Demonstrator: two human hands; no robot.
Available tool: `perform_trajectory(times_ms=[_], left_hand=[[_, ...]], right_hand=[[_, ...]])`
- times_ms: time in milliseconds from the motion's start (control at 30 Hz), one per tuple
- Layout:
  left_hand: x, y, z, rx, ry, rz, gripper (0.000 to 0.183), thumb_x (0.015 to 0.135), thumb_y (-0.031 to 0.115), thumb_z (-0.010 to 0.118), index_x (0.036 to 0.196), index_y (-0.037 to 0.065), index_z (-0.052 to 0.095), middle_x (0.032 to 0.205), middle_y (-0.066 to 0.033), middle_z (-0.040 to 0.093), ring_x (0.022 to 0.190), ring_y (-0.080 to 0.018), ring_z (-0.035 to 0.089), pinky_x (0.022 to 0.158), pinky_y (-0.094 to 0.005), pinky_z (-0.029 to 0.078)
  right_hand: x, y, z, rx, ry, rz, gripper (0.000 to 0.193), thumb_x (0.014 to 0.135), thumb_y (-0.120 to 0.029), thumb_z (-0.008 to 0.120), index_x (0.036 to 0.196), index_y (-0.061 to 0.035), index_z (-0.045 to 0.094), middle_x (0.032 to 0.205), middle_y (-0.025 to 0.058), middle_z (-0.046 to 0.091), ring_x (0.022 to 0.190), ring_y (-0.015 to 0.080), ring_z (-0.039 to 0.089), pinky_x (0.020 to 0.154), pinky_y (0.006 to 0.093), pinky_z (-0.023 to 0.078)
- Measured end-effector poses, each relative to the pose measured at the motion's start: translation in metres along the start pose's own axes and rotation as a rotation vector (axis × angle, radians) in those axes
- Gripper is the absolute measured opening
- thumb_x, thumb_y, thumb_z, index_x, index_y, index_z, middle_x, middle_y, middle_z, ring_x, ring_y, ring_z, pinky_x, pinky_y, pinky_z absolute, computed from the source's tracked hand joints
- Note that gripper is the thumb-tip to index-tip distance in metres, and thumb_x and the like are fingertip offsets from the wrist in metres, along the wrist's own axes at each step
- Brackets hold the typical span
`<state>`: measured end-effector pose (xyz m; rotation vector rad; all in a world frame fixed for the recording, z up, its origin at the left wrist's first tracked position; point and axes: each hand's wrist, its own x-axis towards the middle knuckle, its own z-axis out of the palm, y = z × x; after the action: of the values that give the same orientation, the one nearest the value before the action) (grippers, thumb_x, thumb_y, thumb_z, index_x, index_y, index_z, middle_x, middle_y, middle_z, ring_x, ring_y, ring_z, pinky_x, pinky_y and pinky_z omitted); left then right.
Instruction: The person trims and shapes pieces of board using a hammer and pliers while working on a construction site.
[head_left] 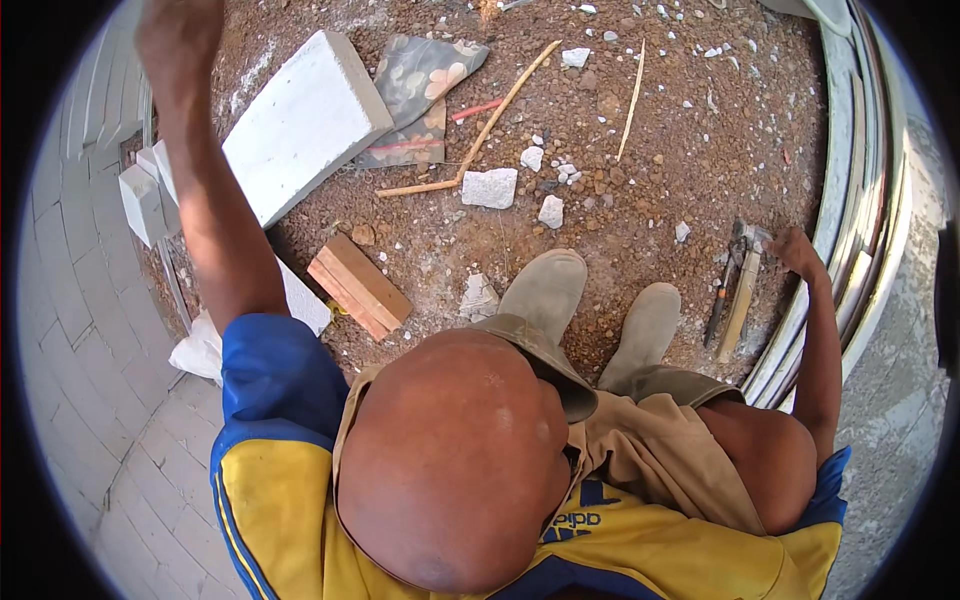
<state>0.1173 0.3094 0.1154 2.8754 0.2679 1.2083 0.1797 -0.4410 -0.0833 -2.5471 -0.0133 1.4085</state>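
The person's yellow and blue shirt [655,535] has dark letters and a mark on the chest, upside down at the bottom of the frame. The right hand [795,252] is at the right side, with its fingers bent down by the head of a hammer [740,305]. It is too small to tell if they grip it. The hammer lies on the dirt [600,220] at the right, its wooden handle pointing down the frame. A thin dark tool [716,310] with an orange part lies just beside it. The left hand [180,28] is at the top left, cut off by the edge, so its grip cannot be told. Near that arm lies a big white block [305,130]. A reddish brick [360,287] sits lower down. Something white and crumpled [198,350], like a bag, is at the lower left; its inside is hidden.
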Motion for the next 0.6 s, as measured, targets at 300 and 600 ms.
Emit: perform_trajectory(times_ms=[300, 600], left_hand=[[-0.237, 0.155, 0.06, -0.242, -1.03, -0.185, 0.064, 0.084, 0.044, 0.073, 0.13, 0.007, 0.049, 0.119, -0.0191, 0.055, 0.092, -0.0417, 0.066, 0.073, -0.0498, 0.054], [-0.222, 0.112, 0.068, -0.137, -0.868, -0.346, 0.024, 0.098, 0.023, 0.057, 0.094, 0.0, 0.055, 0.086, -0.0282, 0.064, 0.081, -0.0496, 0.062, 0.07, -0.0566, 0.047]], right_hand=[[-0.018, -0.001, 0.017, -0.238, 0.236, -0.052, 0.051, 0.089, -0.044, 0.068, 0.093, 0.0068, 0.063, 0.081, 0.027, 0.066, 0.082, 0.0431, 0.066, 0.078, 0.0496, 0.05], [-0.048, -0.02, 0.047, -0.155, 0.893, 0.115, 0.049, 0.086, -0.038, 0.068, 0.113, 0.0001, 0.055, 0.109, 0.0221, 0.057, 0.102, 0.0408, 0.059, 0.085, 0.0528, 0.05]])
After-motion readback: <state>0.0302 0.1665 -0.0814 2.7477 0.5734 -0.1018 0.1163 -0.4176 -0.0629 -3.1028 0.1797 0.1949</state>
